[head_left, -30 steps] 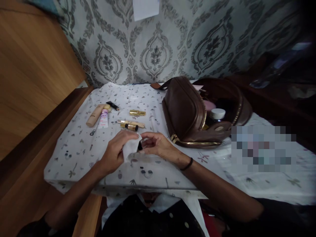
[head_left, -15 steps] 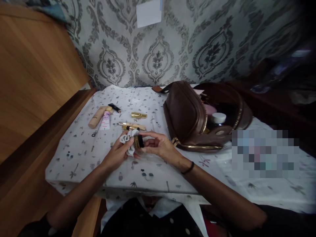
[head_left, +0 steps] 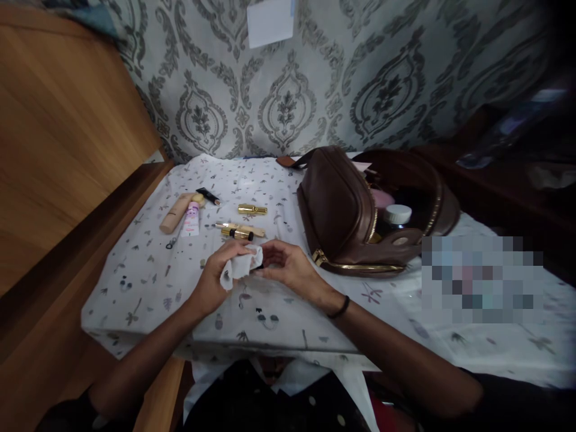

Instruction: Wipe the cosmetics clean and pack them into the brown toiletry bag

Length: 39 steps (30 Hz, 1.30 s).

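Note:
A crumpled white cloth (head_left: pixel 240 267) is gripped in my left hand (head_left: pixel 213 277), wrapped over a small dark item that mostly hides behind it. From the right, the fingers of my right hand (head_left: pixel 288 269) close on the dark end (head_left: pixel 257 267) of that item. Just beyond my left hand lie a gold and black tube (head_left: pixel 236 234) and a slim beige tube (head_left: pixel 252 229). Farther back is a gold tube (head_left: pixel 252 209). A beige bottle (head_left: pixel 176 214), a pink and white tube (head_left: pixel 191 219) and a black tube (head_left: pixel 207 196) lie at the left.
An open brown bag (head_left: pixel 337 204) stands on the right of the patterned cloth cover (head_left: pixel 279 324), with a white-capped bottle (head_left: pixel 398 216) inside. A wooden panel (head_left: pixel 67 108) borders the left side. A clear plastic bottle (head_left: pixel 499 135) lies at the back right.
The white cloth has shifted to cover the front of the small dark item, which showed more before. Both hands remain close together in nearly the same place.

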Each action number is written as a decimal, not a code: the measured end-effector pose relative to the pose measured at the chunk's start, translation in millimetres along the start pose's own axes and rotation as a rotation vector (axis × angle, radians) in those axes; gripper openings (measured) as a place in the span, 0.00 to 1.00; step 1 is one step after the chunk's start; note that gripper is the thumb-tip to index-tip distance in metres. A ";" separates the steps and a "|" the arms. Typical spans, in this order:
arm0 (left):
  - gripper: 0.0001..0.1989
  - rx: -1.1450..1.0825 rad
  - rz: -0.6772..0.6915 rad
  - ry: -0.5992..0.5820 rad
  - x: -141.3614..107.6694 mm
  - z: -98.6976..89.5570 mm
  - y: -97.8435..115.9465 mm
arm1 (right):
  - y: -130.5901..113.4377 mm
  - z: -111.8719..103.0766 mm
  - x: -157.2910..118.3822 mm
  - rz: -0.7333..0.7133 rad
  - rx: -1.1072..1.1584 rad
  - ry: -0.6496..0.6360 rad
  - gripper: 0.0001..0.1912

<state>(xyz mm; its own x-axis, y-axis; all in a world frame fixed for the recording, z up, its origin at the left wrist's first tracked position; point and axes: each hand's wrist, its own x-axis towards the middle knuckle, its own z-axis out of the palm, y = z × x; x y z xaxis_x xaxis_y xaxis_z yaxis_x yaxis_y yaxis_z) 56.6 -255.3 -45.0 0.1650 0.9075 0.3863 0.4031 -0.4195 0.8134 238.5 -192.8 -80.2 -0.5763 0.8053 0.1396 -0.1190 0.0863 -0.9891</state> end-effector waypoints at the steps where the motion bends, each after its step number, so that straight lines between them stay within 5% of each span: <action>1: 0.08 -0.005 -0.021 -0.004 1.8 -0.9 1.2 | 0.7 0.5 -0.5 -0.031 -0.027 -0.003 0.24; 5: 0.10 -0.079 -0.234 0.021 6.5 -1.4 1.0 | 2.5 1.1 -3.8 -0.188 -0.224 -0.005 0.22; 9: 0.16 -0.364 -0.542 0.194 5.1 4.5 -7.8 | -1.9 1.7 -9.4 -0.373 -0.452 -0.025 0.19; 12: 0.21 -0.560 -0.717 0.166 5.2 8.4 -8.3 | -5.2 3.0 -12.3 -0.484 -0.527 -0.042 0.15; 17: 0.22 -0.610 -0.610 0.180 8.9 7.3 -0.8 | -4.8 2.1 -9.7 -0.416 -0.570 0.026 0.23; 21: 0.15 -0.342 -0.341 0.173 9.0 3.2 2.7 | -5.9 0.2 -5.9 -0.218 -0.475 0.043 0.27; 26: 0.14 -0.145 -0.276 0.092 8.1 2.6 4.8 | -4.9 -0.1 -4.1 -0.143 -0.399 0.017 0.22; 34: 0.19 -0.589 -0.573 0.242 15.6 9.1 -11.2 | -4.5 3.2 -9.0 -0.394 -0.397 0.004 0.21; 39: 0.19 -0.636 -0.837 0.211 20.3 11.8 7.4 | -10.6 3.1 -12.7 -0.565 -0.450 0.105 0.19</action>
<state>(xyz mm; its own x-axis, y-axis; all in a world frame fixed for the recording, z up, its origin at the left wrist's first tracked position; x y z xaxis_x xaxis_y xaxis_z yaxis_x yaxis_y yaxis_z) 73.6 -239.7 -36.3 -0.1296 0.9151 -0.3819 -0.2369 0.3454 0.9080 244.5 -205.7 -71.4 -0.4418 0.6168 0.6514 -0.0178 0.7199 -0.6938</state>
